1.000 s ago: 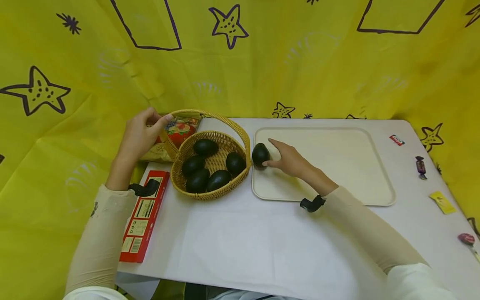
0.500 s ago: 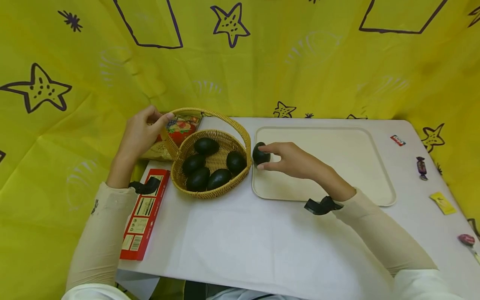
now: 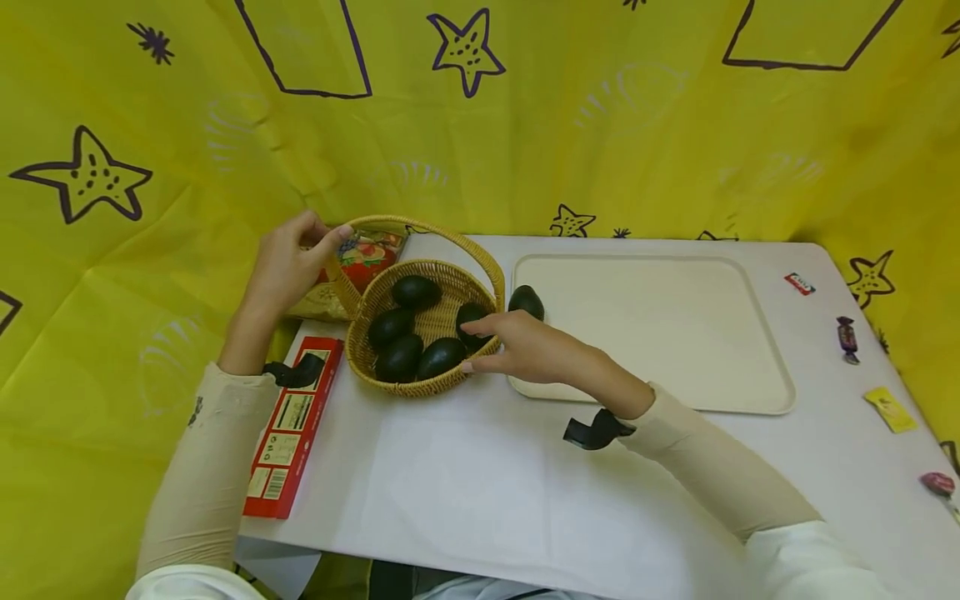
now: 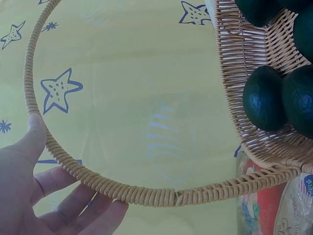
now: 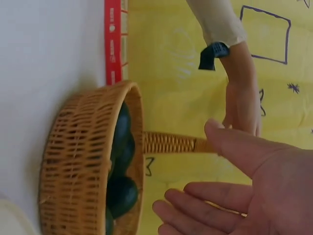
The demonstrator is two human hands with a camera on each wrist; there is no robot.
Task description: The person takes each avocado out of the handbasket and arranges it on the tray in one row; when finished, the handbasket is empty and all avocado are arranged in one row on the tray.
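Forearms and clothing of the person. Left arm: a snug beige sleeve (image 3: 198, 475), finely creased along its lower part, with a small dark mark (image 3: 197, 411) on the outer side near the cuff; below it, the rounded hem of a looser white sleeve (image 3: 191, 583). Right arm: a matching beige undersleeve (image 3: 712, 454) and white oversleeve (image 3: 806, 558). Each wrist carries a curved black piece, the left mount (image 3: 296, 372) and the right mount (image 3: 597, 429). Both hands are bare. Beyond the near edge of the bench (image 3: 465, 492): pale grey cloth (image 3: 480, 588) with a dark line.
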